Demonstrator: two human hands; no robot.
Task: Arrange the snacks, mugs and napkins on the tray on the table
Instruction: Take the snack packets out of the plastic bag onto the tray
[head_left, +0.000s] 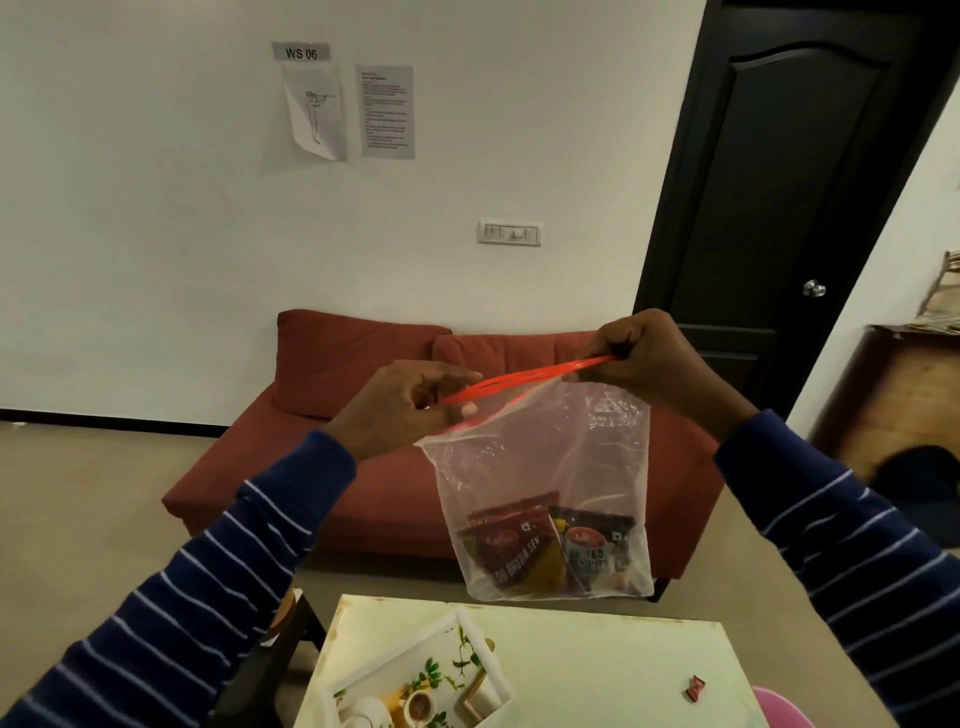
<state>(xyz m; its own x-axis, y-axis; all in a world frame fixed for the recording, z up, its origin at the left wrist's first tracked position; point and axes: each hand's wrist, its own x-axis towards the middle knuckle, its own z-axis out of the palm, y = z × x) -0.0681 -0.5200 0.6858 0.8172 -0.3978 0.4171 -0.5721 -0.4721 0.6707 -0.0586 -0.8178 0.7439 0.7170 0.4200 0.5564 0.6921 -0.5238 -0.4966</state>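
I hold a clear plastic zip bag (550, 457) up in the air above the table. My left hand (405, 405) pinches the left end of its red zip strip (524, 382). At the strip's right end, my right hand (649, 358) pinches it too. The strip is parted along the middle. Two snack packets lie at the bottom of the bag: a dark red one (511, 551) and a black one (595, 548). Below, a white tray with a leaf print (447, 629) sits on the pale table (613, 660), and a white napkin holder (480, 693) stands on it.
A small red wrapper (694, 688) lies on the table's right side, and a pink object (779, 709) shows at its lower right corner. A red sofa (363, 467) stands behind the table. A black stool (280, 649) is at the table's left. A dark door (779, 208) is at the right.
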